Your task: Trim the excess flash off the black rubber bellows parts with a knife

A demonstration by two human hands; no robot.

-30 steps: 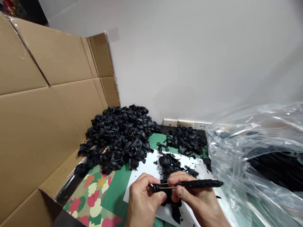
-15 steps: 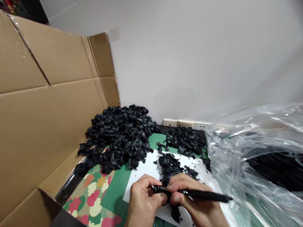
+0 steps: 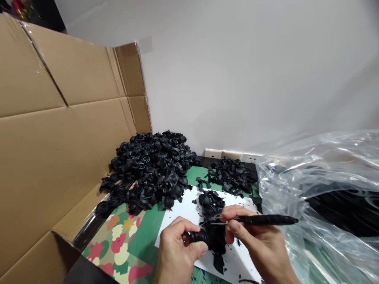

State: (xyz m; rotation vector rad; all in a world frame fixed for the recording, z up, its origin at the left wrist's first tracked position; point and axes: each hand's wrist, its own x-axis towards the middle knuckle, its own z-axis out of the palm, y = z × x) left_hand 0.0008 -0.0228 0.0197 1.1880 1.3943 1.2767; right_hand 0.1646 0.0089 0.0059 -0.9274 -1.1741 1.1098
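Between the thumb and fingers of my left hand [image 3: 180, 248] is a small black ribbed rubber piece [image 3: 199, 236], shaped like a short bellows. My right hand [image 3: 254, 236] is closed around a slim black-handled tool [image 3: 266, 219]. Its thin metal tip points left, above the rubber piece and apart from it; the tip's exact kind is unclear. Under both hands lies a white sheet [image 3: 174, 215], strewn with black scraps [image 3: 218, 263]. More black pieces [image 3: 209, 203] are heaped on the sheet just beyond my hands.
A large pile of black ribbed pieces [image 3: 154, 169] stands back left against a cardboard wall [image 3: 89, 138]. Thin black offcuts [image 3: 232, 175] lie at the back near wall sockets [image 3: 213, 153]. At right a clear plastic bag [image 3: 284, 189] holds black parts [image 3: 343, 209].
My right hand has drawn the tool up and to the right, away from the rubber piece. My left hand keeps its hold in about the same place.
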